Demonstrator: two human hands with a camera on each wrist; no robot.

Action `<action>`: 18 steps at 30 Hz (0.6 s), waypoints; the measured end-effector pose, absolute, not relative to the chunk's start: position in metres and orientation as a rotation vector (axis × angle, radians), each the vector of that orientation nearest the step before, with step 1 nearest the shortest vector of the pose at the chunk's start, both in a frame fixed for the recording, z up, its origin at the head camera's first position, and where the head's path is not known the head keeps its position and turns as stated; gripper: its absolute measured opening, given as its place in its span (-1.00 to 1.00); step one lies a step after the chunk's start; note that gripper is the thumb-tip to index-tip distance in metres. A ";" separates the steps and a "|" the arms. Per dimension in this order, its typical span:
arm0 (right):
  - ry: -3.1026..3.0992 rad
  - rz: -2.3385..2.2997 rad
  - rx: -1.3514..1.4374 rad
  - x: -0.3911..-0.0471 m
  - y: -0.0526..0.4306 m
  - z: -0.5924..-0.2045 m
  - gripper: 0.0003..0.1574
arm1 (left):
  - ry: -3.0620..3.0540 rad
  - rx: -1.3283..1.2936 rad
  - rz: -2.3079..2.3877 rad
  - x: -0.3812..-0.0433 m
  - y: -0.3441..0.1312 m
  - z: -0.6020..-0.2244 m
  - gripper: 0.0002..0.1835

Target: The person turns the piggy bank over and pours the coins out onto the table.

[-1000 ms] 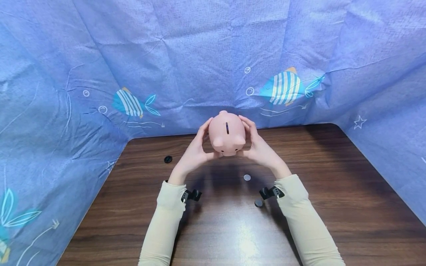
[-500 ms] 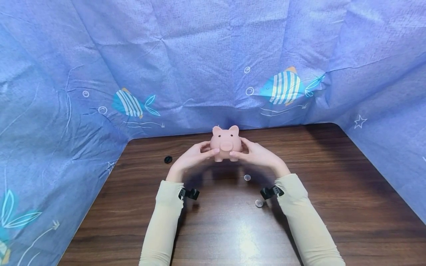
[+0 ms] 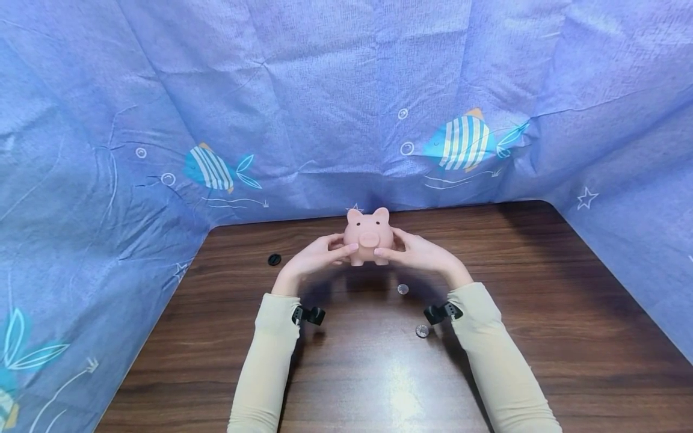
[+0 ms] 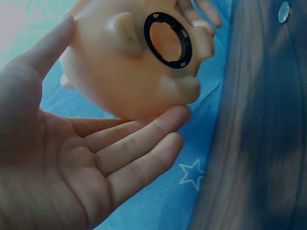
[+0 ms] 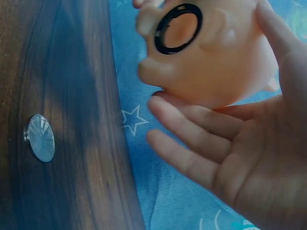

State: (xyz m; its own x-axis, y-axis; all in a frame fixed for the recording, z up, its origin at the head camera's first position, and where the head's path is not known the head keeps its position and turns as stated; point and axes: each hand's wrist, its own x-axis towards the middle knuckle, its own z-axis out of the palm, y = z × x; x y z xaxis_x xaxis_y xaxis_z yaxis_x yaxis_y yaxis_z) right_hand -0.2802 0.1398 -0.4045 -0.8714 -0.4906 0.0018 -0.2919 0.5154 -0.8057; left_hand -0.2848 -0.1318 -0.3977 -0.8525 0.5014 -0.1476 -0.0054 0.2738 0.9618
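Note:
A pink piggy bank (image 3: 368,239) is held up between both hands over the far part of the table, its snout facing me and its feet down. My left hand (image 3: 316,255) grips one side, thumb on the front and fingers round the back and underside. On the opposite side my right hand (image 3: 425,251) grips it the same way. Both wrist views show its underside, where a black ring (image 4: 168,40) surrounds an uncovered round hole. In the head view, the slot on its back is hidden.
A small black round plug (image 3: 274,260) lies on the dark wooden table (image 3: 541,313), left of the left hand. Two silver coins (image 3: 403,289) lie nearer me, between the forearms. A blue fish-print curtain (image 3: 325,90) hangs along the back and sides.
The piggy bank has been tipped back from showing its top slot to standing level with its snout toward me. Both hands have lowered it slightly with their grip kept.

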 end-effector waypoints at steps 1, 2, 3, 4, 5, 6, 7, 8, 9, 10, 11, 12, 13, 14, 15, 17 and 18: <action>2.501 -1.284 -0.670 -0.281 0.140 -0.406 -0.07 | 2.111 0.435 1.608 -0.286 -0.131 -0.400 -0.27; 2.475 -1.287 -0.680 -0.282 0.140 -0.407 -0.13 | 2.102 0.422 1.607 -0.287 -0.130 -0.402 -0.28; 2.446 -1.296 -0.687 -0.282 0.141 -0.408 -0.18 | 2.111 0.411 1.597 -0.287 -0.130 -0.404 -0.27; 2.433 -1.307 -0.691 -0.283 0.141 -0.409 -0.20 | 2.110 0.404 1.598 -0.288 -0.128 -0.405 -0.27; 2.424 -1.333 -0.684 -0.283 0.142 -0.410 -0.19 | 2.108 0.403 1.615 -0.288 -0.127 -0.406 -0.26; 2.396 -1.394 -0.682 -0.283 0.142 -0.409 -0.16 | 2.122 0.412 1.637 -0.288 -0.125 -0.406 -0.22; 2.392 -1.459 -0.686 -0.282 0.143 -0.407 -0.11 | 2.132 0.443 1.676 -0.286 -0.123 -0.403 -0.21; 2.416 -1.515 -0.696 -0.280 0.143 -0.404 -0.03 | 2.149 0.488 1.728 -0.284 -0.122 -0.400 -0.18; 2.423 -1.597 -0.727 -0.278 0.143 -0.400 0.05 | 2.166 0.553 1.788 -0.281 -0.120 -0.395 -0.15; 2.427 -1.682 -0.779 -0.276 0.144 -0.395 0.15 | 2.172 0.634 1.857 -0.277 -0.119 -0.389 -0.09; 2.420 -1.759 -0.839 -0.274 0.144 -0.390 0.25 | 2.186 0.725 1.916 -0.274 -0.118 -0.383 -0.03; 2.416 -1.817 -0.915 -0.271 0.144 -0.384 0.35 | 2.196 0.818 1.963 -0.270 -0.117 -0.377 0.03; 2.431 -1.851 -0.988 -0.269 0.144 -0.380 0.41 | 2.191 0.907 1.999 -0.267 -0.117 -0.372 0.08; 2.423 -1.880 -1.050 -0.268 0.144 -0.376 0.45 | 2.193 0.976 2.019 -0.265 -0.117 -0.368 0.12; 2.392 -1.905 -1.105 -0.268 0.143 -0.374 0.48 | 2.189 1.024 2.026 -0.264 -0.116 -0.366 0.15; 2.356 -1.919 -1.102 -0.271 0.143 -0.377 0.48 | 2.204 1.028 2.001 -0.265 -0.116 -0.367 0.15; 2.332 -1.919 -1.072 -0.274 0.143 -0.381 0.47 | 2.201 0.986 1.982 -0.268 -0.116 -0.371 0.14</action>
